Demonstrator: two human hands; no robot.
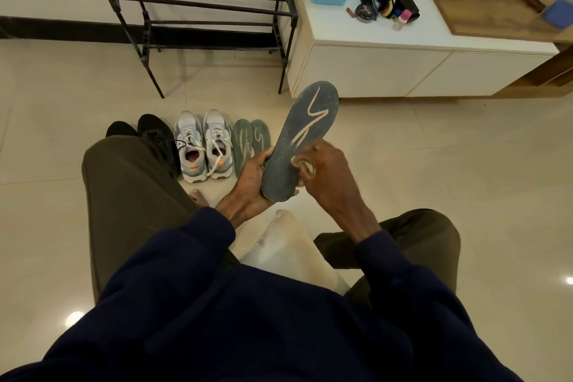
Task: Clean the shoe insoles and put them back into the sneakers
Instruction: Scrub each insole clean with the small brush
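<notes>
Insole: held up, right of the grey sneakers.
Left hand: fingers curled round its heel end.
Right hand: pinches a pale wad (blurred) against it.
Two more insoles: on the floor, just right of those sneakers.

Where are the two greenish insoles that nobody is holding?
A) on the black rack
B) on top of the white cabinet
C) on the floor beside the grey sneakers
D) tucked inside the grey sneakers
C: the two greenish insoles lie side by side on the floor, just to the person's right of the grey sneakers, not inside them.
</notes>
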